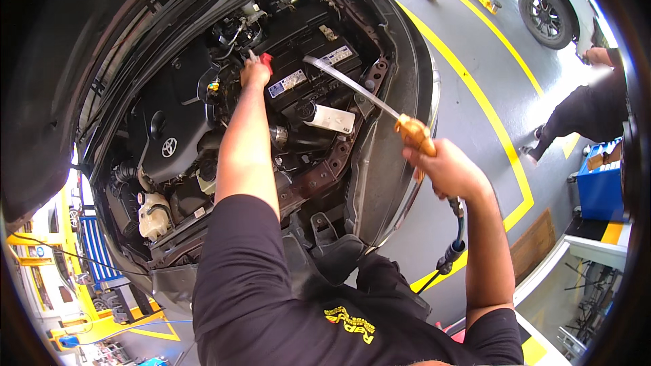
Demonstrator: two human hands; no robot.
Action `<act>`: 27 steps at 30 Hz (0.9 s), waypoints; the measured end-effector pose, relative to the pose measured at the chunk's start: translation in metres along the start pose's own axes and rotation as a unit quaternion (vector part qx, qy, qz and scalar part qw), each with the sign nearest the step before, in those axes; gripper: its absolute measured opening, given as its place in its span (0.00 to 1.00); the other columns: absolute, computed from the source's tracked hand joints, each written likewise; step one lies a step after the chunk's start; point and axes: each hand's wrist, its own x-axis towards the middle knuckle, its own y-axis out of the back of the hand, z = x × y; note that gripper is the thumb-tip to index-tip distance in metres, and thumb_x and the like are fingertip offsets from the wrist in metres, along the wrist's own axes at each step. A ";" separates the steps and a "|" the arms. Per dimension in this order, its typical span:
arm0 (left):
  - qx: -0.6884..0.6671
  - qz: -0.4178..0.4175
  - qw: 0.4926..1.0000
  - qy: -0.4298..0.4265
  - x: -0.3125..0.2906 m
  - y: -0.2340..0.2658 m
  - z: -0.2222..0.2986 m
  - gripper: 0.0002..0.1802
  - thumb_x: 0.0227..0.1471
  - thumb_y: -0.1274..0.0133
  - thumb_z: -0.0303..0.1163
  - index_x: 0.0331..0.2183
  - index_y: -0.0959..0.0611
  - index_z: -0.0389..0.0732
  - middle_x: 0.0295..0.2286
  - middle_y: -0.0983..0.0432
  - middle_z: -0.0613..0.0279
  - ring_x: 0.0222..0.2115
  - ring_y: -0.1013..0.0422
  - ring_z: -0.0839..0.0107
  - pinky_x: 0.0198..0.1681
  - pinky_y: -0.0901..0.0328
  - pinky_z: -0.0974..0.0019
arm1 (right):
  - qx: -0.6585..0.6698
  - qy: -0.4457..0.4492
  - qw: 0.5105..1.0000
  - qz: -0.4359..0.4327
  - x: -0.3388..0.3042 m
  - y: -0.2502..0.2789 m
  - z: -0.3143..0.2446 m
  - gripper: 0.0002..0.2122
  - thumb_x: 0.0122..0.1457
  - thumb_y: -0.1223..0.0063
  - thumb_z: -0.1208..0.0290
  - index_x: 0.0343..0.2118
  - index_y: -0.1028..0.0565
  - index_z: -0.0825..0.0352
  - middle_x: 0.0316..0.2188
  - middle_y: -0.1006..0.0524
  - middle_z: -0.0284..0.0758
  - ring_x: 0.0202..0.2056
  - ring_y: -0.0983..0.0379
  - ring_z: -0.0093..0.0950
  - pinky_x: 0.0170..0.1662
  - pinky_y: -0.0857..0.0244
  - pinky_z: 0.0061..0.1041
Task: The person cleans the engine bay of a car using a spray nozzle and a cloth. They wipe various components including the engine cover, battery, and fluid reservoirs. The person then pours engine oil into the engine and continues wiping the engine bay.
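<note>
My right hand [453, 171] is wrapped round the handle of an orange air blow gun [415, 135]. Its long pale nozzle [352, 85] points left over the car battery [319, 71]. A hose with a dark coupling [451, 255] hangs below the gun's handle. Deep in the engine bay, my left hand [255, 72] reaches to the battery's left side, fingers closed beside a red cover-like piece [266, 63]. What the fingers hold is too small to make out. A white reservoir [332, 119] with a black cap sits nearer me than the battery.
A black engine cover [169, 125] lies left of my left arm, with a coolant tank [155, 215] near the front. The raised hood [41, 95] stands at left. Co-workers' legs [576, 112] show at right, near a blue cabinet [600, 186] and a parked car [569, 0].
</note>
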 end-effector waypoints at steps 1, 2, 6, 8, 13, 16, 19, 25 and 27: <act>0.069 -0.016 0.997 -0.031 -0.020 0.015 0.008 0.29 0.67 0.65 0.49 0.62 0.33 0.44 0.54 0.28 0.40 0.51 0.27 0.41 0.53 0.31 0.44 | 0.005 0.006 1.000 0.031 0.005 0.005 -0.005 0.23 0.65 0.44 0.51 0.28 0.28 0.71 0.17 0.28 0.31 0.12 0.33 0.22 0.15 0.37 0.27; 0.080 0.008 0.997 -0.015 -0.040 0.029 0.018 0.27 0.67 0.62 0.49 0.58 0.29 0.44 0.51 0.27 0.39 0.50 0.26 0.42 0.51 0.30 0.45 | 0.015 0.019 0.998 0.055 0.013 0.012 -0.011 0.23 0.65 0.45 0.51 0.27 0.28 0.71 0.17 0.28 0.31 0.12 0.33 0.22 0.15 0.38 0.28; -0.001 0.141 0.942 -0.306 -0.188 0.069 -0.009 0.22 0.64 0.52 0.38 0.56 0.28 0.42 0.44 0.27 0.47 0.47 0.29 0.46 0.47 0.30 0.46 | -0.024 0.037 0.995 0.090 0.056 0.033 -0.042 0.23 0.66 0.47 0.49 0.25 0.28 0.67 0.17 0.26 0.32 0.11 0.36 0.21 0.14 0.43 0.27; -0.062 0.119 0.941 -0.312 -0.270 0.092 -0.050 0.21 0.63 0.50 0.35 0.56 0.27 0.41 0.47 0.26 0.47 0.49 0.30 0.45 0.52 0.33 0.48 | -0.029 0.046 0.998 0.021 0.081 0.033 -0.062 0.25 0.66 0.47 0.47 0.23 0.27 0.67 0.15 0.26 0.32 0.11 0.36 0.22 0.15 0.42 0.27; -0.190 0.188 0.963 -0.018 -0.454 0.162 -0.171 0.19 0.63 0.50 0.32 0.53 0.24 0.36 0.46 0.23 0.48 0.47 0.26 0.54 0.52 0.33 0.56 | -0.036 0.103 0.992 -0.069 0.142 -0.005 -0.130 0.27 0.64 0.45 0.45 0.22 0.28 0.69 0.18 0.24 0.38 0.14 0.30 0.29 0.16 0.38 0.30; -0.255 0.197 0.939 0.120 -0.554 0.198 -0.245 0.19 0.66 0.51 0.33 0.55 0.26 0.35 0.47 0.23 0.53 0.44 0.26 0.62 0.50 0.33 0.60 | -0.093 0.110 0.989 -0.033 0.170 -0.029 -0.164 0.25 0.66 0.47 0.46 0.25 0.29 0.67 0.14 0.31 0.34 0.15 0.30 0.28 0.16 0.38 0.31; -0.244 0.271 0.910 0.196 -0.645 0.214 -0.309 0.23 0.66 0.51 0.33 0.58 0.28 0.32 0.51 0.25 0.50 0.48 0.27 0.61 0.53 0.33 0.60 | -0.125 0.136 0.983 -0.018 0.188 -0.040 -0.176 0.26 0.66 0.49 0.44 0.24 0.29 0.67 0.14 0.29 0.35 0.14 0.28 0.31 0.15 0.37 0.32; -0.247 0.365 0.816 0.374 -0.817 0.175 -0.354 0.19 0.66 0.53 0.33 0.52 0.24 0.30 0.45 0.23 0.49 0.45 0.27 0.60 0.51 0.34 0.59 | -0.187 0.197 0.962 -0.022 0.175 -0.046 -0.172 0.26 0.65 0.49 0.43 0.20 0.30 0.62 0.14 0.28 0.34 0.12 0.31 0.27 0.14 0.39 0.28; -0.210 0.393 0.814 0.373 -0.855 0.159 -0.353 0.18 0.66 0.54 0.33 0.50 0.23 0.30 0.43 0.23 0.53 0.41 0.27 0.64 0.47 0.33 0.60 | -0.171 0.204 0.963 -0.040 0.147 -0.048 -0.177 0.27 0.64 0.49 0.42 0.21 0.28 0.63 0.14 0.27 0.34 0.12 0.32 0.27 0.14 0.41 0.28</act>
